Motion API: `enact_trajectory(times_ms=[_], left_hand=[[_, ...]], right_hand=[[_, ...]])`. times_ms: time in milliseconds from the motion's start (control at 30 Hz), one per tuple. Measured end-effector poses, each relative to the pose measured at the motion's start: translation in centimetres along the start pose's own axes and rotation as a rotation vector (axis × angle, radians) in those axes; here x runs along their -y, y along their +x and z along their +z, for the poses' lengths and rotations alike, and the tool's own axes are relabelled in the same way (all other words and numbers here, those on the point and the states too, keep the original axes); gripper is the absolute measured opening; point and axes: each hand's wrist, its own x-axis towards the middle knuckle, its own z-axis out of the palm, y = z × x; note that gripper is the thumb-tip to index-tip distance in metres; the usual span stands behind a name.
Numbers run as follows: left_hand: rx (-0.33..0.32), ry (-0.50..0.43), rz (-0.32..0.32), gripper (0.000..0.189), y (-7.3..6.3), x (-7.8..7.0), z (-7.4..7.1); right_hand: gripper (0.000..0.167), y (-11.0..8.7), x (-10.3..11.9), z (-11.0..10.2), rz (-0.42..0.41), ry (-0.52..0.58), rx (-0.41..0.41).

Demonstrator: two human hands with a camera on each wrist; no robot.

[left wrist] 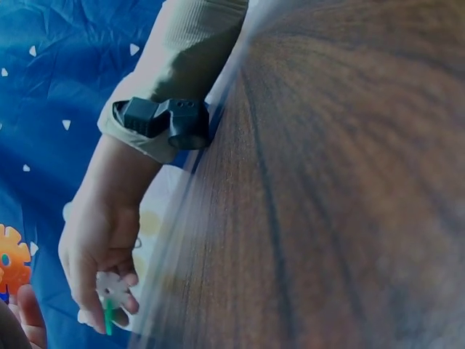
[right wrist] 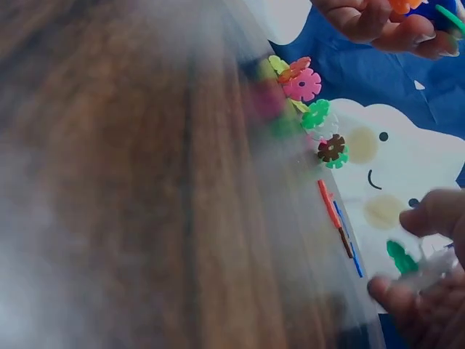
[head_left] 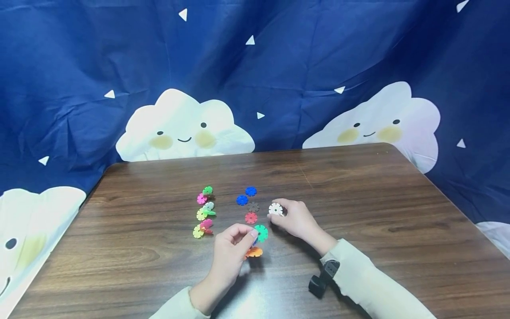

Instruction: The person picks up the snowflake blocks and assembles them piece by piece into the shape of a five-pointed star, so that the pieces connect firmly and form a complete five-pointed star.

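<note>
Near the table's front, my left hand (head_left: 233,246) pinches a joined set of toothed plastic discs. Its green disc (head_left: 261,233) faces up beside the thumb, an orange disc (head_left: 254,252) hangs lower, and a blue one (right wrist: 434,13) is mostly covered by fingers. To the right, my right hand (head_left: 296,217) holds a white toothed disc (head_left: 275,209) between thumb and fingers. Against that disc a green piece (left wrist: 109,317) shows in both wrist views. Between the hands and just beyond lie a red disc (head_left: 251,218) and a dark brown disc (head_left: 253,207).
Two blue discs, the nearer one (head_left: 242,200) and the farther one (head_left: 251,191), lie behind the brown disc. Left of them stands a row of joined discs, with yellow (head_left: 198,231), pink (head_left: 202,198) and green (head_left: 207,190) ones. A blue cloud-print curtain (head_left: 279,66) hangs behind the wooden table (head_left: 358,186).
</note>
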Motion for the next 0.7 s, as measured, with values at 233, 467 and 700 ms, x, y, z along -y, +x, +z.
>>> enact_trajectory(times_ms=[233, 467, 700], left_hand=[[0.001, -0.010, -0.010, 0.015, 0.0, -0.3, 0.0], [0.001, -0.015, 0.002, 0.015, 0.2, -0.1, -0.1], [-0.010, 0.007, 0.007, 0.013, 0.5, -0.1, -0.2]], right_hand=[[0.029, -0.7, 0.3, -0.9, -0.056, 0.215, 0.027], [0.033, -0.8, 0.0, -1.3, -0.088, 0.376, 0.084], [0.035, -1.0, 0.0, -1.7, -0.052, 0.615, 0.160]])
